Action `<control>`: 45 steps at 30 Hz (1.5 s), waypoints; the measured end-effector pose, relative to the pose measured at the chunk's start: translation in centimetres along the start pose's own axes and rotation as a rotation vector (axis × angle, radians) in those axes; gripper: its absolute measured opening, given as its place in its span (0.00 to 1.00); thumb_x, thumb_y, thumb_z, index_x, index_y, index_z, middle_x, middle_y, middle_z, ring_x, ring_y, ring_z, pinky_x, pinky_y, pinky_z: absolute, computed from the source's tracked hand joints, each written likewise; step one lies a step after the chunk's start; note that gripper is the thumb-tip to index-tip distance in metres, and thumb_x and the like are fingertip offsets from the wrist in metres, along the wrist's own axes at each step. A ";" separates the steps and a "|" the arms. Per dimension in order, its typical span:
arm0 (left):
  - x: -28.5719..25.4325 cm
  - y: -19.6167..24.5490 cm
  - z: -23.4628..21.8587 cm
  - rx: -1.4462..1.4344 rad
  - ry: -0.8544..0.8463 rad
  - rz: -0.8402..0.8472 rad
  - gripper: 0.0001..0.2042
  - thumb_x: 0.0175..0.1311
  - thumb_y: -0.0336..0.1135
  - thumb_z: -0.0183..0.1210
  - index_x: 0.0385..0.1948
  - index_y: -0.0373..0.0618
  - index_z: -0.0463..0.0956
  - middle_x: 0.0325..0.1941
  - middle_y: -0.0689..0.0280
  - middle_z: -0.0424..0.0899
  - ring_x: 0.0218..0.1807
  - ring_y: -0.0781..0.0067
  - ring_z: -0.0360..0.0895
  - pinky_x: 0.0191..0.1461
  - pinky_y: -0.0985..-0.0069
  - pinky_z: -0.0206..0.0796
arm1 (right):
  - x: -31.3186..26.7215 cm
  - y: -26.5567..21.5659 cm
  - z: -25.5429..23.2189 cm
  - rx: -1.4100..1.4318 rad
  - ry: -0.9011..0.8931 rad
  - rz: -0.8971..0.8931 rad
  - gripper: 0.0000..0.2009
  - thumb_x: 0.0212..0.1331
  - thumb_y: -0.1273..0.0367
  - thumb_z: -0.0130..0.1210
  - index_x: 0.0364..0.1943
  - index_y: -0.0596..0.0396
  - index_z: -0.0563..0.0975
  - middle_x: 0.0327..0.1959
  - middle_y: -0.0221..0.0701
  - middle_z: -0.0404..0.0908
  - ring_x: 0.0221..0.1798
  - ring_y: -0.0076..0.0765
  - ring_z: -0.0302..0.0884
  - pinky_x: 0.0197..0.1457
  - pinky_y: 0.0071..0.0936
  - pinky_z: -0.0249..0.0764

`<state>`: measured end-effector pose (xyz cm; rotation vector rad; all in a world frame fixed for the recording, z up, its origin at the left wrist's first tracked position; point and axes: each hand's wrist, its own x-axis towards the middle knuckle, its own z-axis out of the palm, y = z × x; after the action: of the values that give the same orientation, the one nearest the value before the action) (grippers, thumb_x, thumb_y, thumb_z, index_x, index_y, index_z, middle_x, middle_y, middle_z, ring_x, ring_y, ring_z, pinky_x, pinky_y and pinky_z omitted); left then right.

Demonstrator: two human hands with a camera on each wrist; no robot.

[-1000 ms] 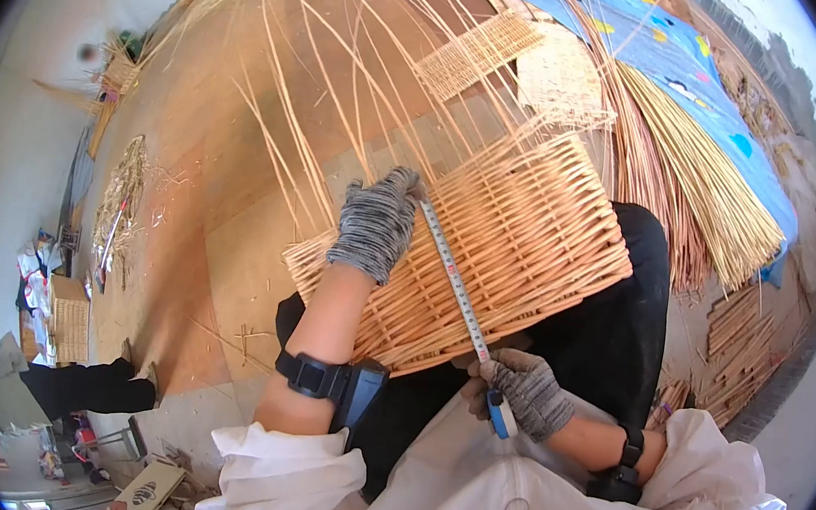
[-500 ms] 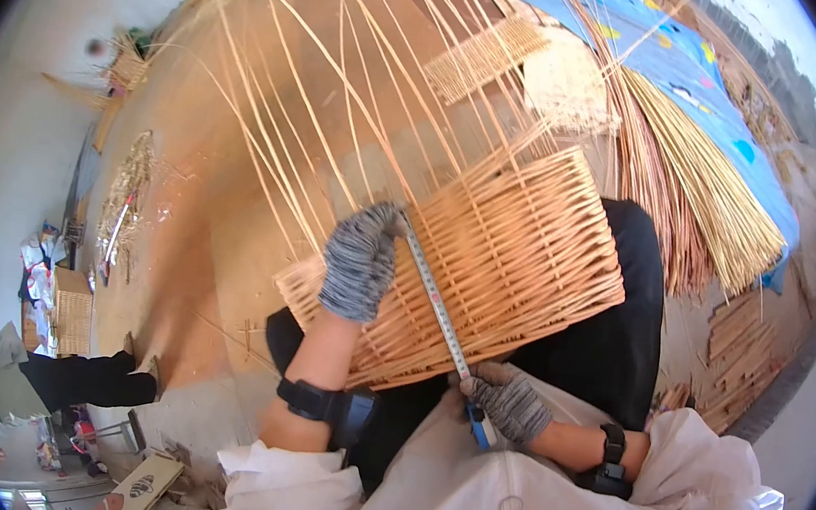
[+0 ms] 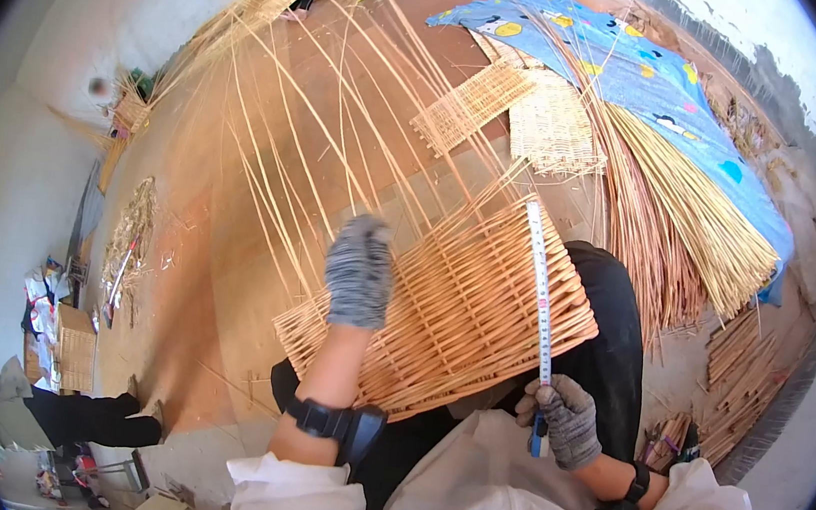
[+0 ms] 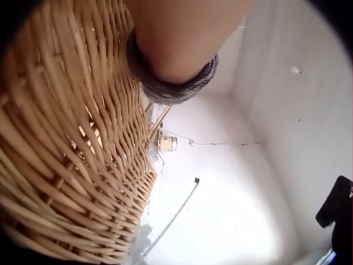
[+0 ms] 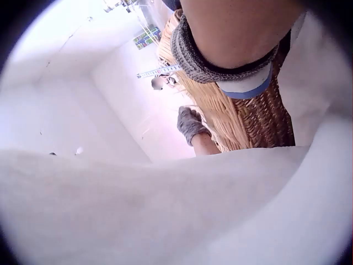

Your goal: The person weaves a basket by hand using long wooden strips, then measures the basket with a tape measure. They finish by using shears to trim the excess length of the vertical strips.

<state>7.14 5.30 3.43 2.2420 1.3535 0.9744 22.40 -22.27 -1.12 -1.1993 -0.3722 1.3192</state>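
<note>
A woven wicker basket lies tilted across the lap, long loose canes rising from its far side. Below its near edge the gloved right hand grips a blue and white tape measure. The extended tape blade crosses the basket's right part, its free end at the far edge with no hand on it. The gloved left hand, blurred, is over the basket's far left edge; its finger contact is unclear. In the right wrist view the left hand appears beside the wicker.
Flat woven panels lie on the floor ahead. Cane bundles and a patterned blue cloth are at the right. Cane scraps lie at the left. Another person's legs show at lower left.
The right hand has moved right with the tape measure, and the blade now crosses the basket's right part. My left hand has left the tape's end. The view shows more of the floor ahead.
</note>
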 end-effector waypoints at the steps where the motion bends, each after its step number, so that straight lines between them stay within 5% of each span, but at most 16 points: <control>1: 0.2 -0.3 0.1 -0.144 0.143 -0.007 0.10 0.62 0.35 0.54 0.41 0.40 0.75 0.40 0.58 0.80 0.41 0.60 0.78 0.52 0.67 0.66 | 0.1 0.1 -0.4 0.011 0.020 0.015 0.12 0.63 0.64 0.51 0.38 0.61 0.74 0.27 0.34 0.79 0.28 0.27 0.77 0.34 0.23 0.75; 2: 0.3 -0.5 0.2 -0.193 0.070 -0.116 0.12 0.61 0.31 0.56 0.45 0.38 0.71 0.40 0.58 0.79 0.42 0.64 0.78 0.51 0.71 0.67 | 0.2 0.3 -0.8 0.023 0.041 0.033 0.11 0.63 0.64 0.51 0.38 0.61 0.74 0.27 0.34 0.79 0.28 0.27 0.77 0.34 0.23 0.75; 6: 1.8 1.4 2.6 0.114 -0.164 0.338 0.16 0.61 0.31 0.56 0.50 0.39 0.72 0.43 0.57 0.80 0.46 0.62 0.78 0.54 0.74 0.67 | 0.6 0.8 -1.7 0.020 0.027 0.062 0.16 0.60 0.58 0.54 0.38 0.58 0.74 0.26 0.31 0.78 0.26 0.26 0.76 0.31 0.22 0.74; 9: 2.6 2.0 3.7 -0.153 -0.629 -0.089 0.13 0.61 0.33 0.55 0.48 0.43 0.75 0.44 0.56 0.81 0.46 0.58 0.77 0.55 0.73 0.67 | 0.9 0.7 -1.9 0.051 -0.015 0.057 0.13 0.62 0.62 0.52 0.38 0.61 0.73 0.27 0.33 0.79 0.28 0.27 0.76 0.34 0.22 0.75; 10: 2.3 2.4 3.7 0.043 -0.579 0.100 0.12 0.62 0.33 0.54 0.46 0.47 0.77 0.45 0.57 0.81 0.46 0.59 0.78 0.53 0.73 0.68 | 0.9 0.6 -1.7 0.066 -0.023 0.059 0.13 0.63 0.64 0.51 0.38 0.63 0.73 0.28 0.34 0.79 0.29 0.28 0.76 0.35 0.23 0.75; 14: 3.1 2.9 2.8 0.113 -0.596 0.156 0.13 0.62 0.35 0.56 0.45 0.42 0.78 0.39 0.56 0.83 0.41 0.70 0.80 0.44 0.78 0.71 | 0.6 1.4 -2.2 -0.006 -0.078 0.019 0.13 0.63 0.64 0.50 0.38 0.64 0.73 0.28 0.35 0.78 0.29 0.28 0.76 0.35 0.24 0.75; 18: 6.6 3.7 3.5 0.166 -0.813 -0.043 0.13 0.61 0.38 0.57 0.39 0.37 0.80 0.29 0.60 0.83 0.21 0.74 0.76 0.31 0.74 0.69 | 0.3 1.0 -2.3 0.046 -0.071 0.030 0.12 0.64 0.65 0.50 0.38 0.64 0.73 0.27 0.35 0.78 0.28 0.28 0.76 0.35 0.24 0.74; 21: 6.5 4.3 3.3 0.211 -0.674 -0.199 0.13 0.62 0.39 0.55 0.34 0.36 0.80 0.26 0.62 0.82 0.18 0.74 0.72 0.29 0.77 0.68 | 0.2 0.8 -2.2 0.049 -0.068 0.044 0.12 0.64 0.65 0.50 0.38 0.64 0.73 0.27 0.35 0.78 0.28 0.28 0.76 0.34 0.23 0.74; 24: 4.4 2.0 3.3 -0.052 -0.375 -0.079 0.12 0.61 0.40 0.54 0.33 0.39 0.79 0.30 0.58 0.82 0.32 0.63 0.78 0.41 0.72 0.69 | 0.2 0.5 -1.8 0.031 -0.072 0.076 0.12 0.64 0.66 0.49 0.38 0.63 0.74 0.26 0.34 0.78 0.27 0.27 0.76 0.34 0.22 0.74; 27: 2.3 1.2 1.1 -0.504 -0.139 -0.177 0.10 0.62 0.35 0.55 0.39 0.39 0.77 0.27 0.63 0.80 0.30 0.71 0.76 0.38 0.75 0.69 | 0.1 -0.8 -1.6 0.005 -0.071 0.098 0.11 0.64 0.67 0.49 0.38 0.63 0.74 0.26 0.34 0.78 0.27 0.26 0.76 0.33 0.22 0.74; 31: 2.4 2.7 1.1 -0.567 -0.405 -0.094 0.15 0.60 0.35 0.58 0.46 0.40 0.73 0.28 0.64 0.78 0.30 0.76 0.75 0.37 0.78 0.69 | 1.1 -0.8 -1.9 -0.004 -0.028 0.106 0.10 0.64 0.68 0.49 0.38 0.62 0.74 0.26 0.33 0.78 0.27 0.26 0.76 0.33 0.21 0.75; 32: 2.5 4.4 1.1 -0.175 -0.415 -0.005 0.16 0.56 0.36 0.63 0.46 0.43 0.75 0.24 0.69 0.74 0.30 0.78 0.73 0.36 0.78 0.68 | 1.1 -1.0 -1.9 0.001 -0.023 0.122 0.10 0.64 0.68 0.49 0.38 0.62 0.74 0.26 0.33 0.78 0.27 0.26 0.76 0.33 0.21 0.75; 35: 3.9 4.4 3.8 0.040 -0.519 0.038 0.19 0.53 0.36 0.66 0.47 0.47 0.76 0.25 0.68 0.76 0.30 0.76 0.72 0.36 0.78 0.68 | 1.0 -1.4 -1.6 0.012 -0.005 0.143 0.10 0.64 0.68 0.49 0.39 0.61 0.75 0.26 0.32 0.78 0.27 0.26 0.76 0.33 0.22 0.75; 39: 4.5 2.3 6.1 -0.021 -0.317 0.241 0.16 0.52 0.40 0.66 0.41 0.46 0.79 0.29 0.65 0.79 0.31 0.73 0.74 0.38 0.76 0.69 | 0.6 -1.2 -1.8 -0.008 0.002 0.124 0.10 0.63 0.67 0.49 0.39 0.62 0.75 0.26 0.33 0.78 0.27 0.26 0.77 0.33 0.22 0.76; 43: 3.4 -0.2 2.0 -0.545 -0.377 -0.198 0.18 0.63 0.47 0.55 0.39 0.39 0.76 0.34 0.65 0.79 0.39 0.74 0.75 0.47 0.78 0.66 | 0.8 -3.0 -1.8 -0.050 -0.041 0.190 0.11 0.63 0.67 0.50 0.38 0.64 0.75 0.25 0.35 0.79 0.25 0.28 0.77 0.30 0.23 0.76; 45: 3.1 -2.6 2.7 -0.661 -0.412 -0.144 0.17 0.67 0.42 0.50 0.48 0.37 0.72 0.44 0.66 0.79 0.48 0.76 0.72 0.49 0.77 0.66 | 1.4 -5.4 -0.5 -0.064 -0.064 0.238 0.11 0.63 0.67 0.51 0.38 0.65 0.75 0.24 0.36 0.79 0.23 0.29 0.77 0.28 0.23 0.76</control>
<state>8.33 9.44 1.12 1.6896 0.8352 0.7149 26.10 -20.21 2.57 -1.2864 -0.3270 1.5634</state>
